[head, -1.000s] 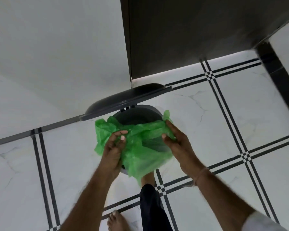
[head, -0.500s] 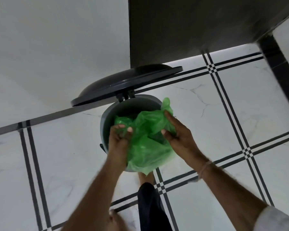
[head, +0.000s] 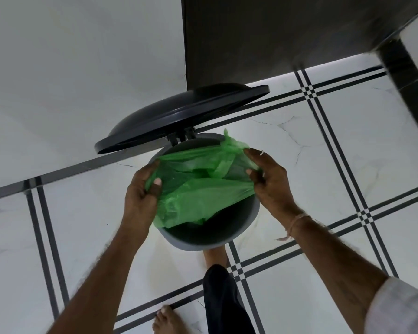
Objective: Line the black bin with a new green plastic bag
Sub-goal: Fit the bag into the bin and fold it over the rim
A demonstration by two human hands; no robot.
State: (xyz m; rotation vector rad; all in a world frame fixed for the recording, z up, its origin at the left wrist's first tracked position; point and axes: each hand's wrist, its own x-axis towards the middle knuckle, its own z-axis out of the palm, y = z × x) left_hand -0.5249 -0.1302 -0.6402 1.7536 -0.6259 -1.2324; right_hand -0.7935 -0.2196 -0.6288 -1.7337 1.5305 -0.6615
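The round black bin (head: 204, 239) stands on the tiled floor with its lid (head: 179, 112) tipped up at the far side. A crumpled green plastic bag (head: 198, 189) is stretched across the bin's mouth and hangs partly inside. My left hand (head: 140, 196) pinches the bag's left edge at the bin's left rim. My right hand (head: 268, 179) grips the bag's right edge over the right rim. The bag's mouth is spread between the two hands. The near part of the bin's dark inside shows uncovered.
A dark door or cabinet panel (head: 275, 39) rises just behind the bin, beside a white wall (head: 82, 56). My foot (head: 215, 256) is at the bin's near base under a dark trouser leg (head: 225, 300); my other bare foot (head: 167, 319) is lower left. White marble tiles with black stripes surround.
The lid has swung up further and the view has closed in on the bin. My hands have moved apart and pulled the bunched bag wide across the bin's opening.
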